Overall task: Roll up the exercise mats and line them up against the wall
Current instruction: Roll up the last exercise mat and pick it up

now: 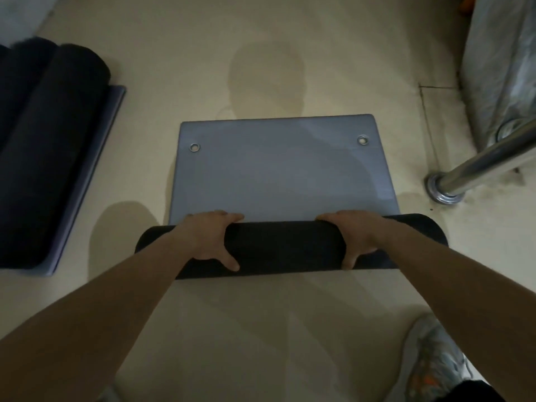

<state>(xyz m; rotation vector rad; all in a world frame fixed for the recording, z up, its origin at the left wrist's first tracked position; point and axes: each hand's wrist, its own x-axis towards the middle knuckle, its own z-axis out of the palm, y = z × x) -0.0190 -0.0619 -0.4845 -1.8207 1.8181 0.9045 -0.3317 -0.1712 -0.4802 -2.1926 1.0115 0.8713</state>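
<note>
The floor (261,53) is pale cream and smooth. On it lies the mat (278,175) I grip with my left hand (208,239) and right hand (356,236): a dark roll under my palms, and a grey flat part ahead of my fingers with two eyelets (194,147). Well beyond my left hand, a flat mat (113,97) carries dark rolled mats (58,140). Beyond my right hand stands a shiny pole base (443,192).

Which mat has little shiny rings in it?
The middle mat, which the left hand and right hand hold: two metal rings sit near its flat grey far end. The dark rolled mats on the left show no rings.
</note>
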